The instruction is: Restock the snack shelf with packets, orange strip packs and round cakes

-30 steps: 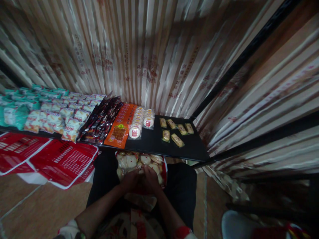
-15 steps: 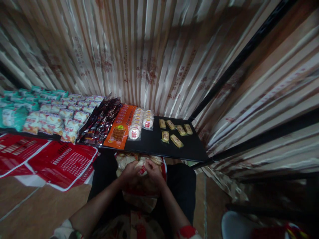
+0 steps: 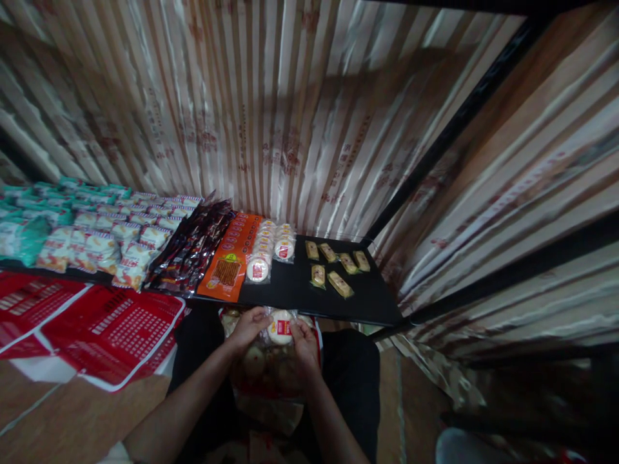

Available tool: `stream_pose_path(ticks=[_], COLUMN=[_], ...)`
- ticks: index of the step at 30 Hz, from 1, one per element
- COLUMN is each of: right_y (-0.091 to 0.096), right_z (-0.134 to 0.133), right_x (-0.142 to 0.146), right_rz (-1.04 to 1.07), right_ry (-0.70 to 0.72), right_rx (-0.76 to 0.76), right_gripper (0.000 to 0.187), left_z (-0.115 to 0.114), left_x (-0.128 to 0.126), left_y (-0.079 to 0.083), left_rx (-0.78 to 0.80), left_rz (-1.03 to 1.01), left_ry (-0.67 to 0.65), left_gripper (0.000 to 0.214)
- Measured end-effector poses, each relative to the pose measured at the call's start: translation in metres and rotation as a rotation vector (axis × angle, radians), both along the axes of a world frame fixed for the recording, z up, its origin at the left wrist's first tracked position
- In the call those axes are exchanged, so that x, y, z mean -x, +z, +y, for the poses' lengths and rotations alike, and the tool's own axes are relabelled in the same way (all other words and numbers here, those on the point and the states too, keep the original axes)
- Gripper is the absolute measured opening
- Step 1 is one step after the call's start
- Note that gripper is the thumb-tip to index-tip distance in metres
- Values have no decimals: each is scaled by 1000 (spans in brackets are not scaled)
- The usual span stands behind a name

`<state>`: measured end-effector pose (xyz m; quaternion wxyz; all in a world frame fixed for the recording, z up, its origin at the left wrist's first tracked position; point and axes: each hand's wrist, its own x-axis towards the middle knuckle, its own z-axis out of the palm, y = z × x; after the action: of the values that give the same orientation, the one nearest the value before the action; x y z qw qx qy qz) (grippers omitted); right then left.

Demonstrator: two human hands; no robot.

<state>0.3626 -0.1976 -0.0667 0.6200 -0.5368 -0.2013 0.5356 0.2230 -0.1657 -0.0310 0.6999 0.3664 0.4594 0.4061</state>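
Note:
Both hands hold a round white cake in a clear wrapper with a red label [image 3: 280, 326], just below the front edge of the black shelf [image 3: 300, 293]. My left hand [image 3: 246, 327] grips its left side and my right hand [image 3: 304, 336] its right side. Under my hands lies an open red and clear bag [image 3: 264, 364] with several more such cakes. On the shelf above stand two rows of the same round cakes [image 3: 271, 248].
Small yellow wrapped bars [image 3: 333, 267] lie on the shelf's right part. An orange packet [image 3: 231, 258], dark packets [image 3: 191, 248] and white and teal snack bags [image 3: 91, 238] fill the left. Red baskets [image 3: 116, 325] lie lower left. Striped wrapped panels form the back and right walls.
My hands came up out of the bag with one round cake and raised it toward the shelf's front edge. The view tilted slightly.

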Motion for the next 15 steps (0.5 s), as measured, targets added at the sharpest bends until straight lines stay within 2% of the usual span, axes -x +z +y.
stream_pose_path(ticks=[2,7,15], right_y=[0,1,15], right_z=[-2,-4,-7], right_x=[3,11,23], right_rz=[79,94,138], right_ry=[-45,-178,-203], right_rx=[-1,3,-17], right_gripper=[38,36,38], left_z=[-1,-3,-9], left_x=[-4,-11,-21], left_y=[2,6,16], left_rx=[-8,-8,-16], left_rz=[-13,-47,-54], left_ry=[27,66,89], left_gripper=[44,41,47])
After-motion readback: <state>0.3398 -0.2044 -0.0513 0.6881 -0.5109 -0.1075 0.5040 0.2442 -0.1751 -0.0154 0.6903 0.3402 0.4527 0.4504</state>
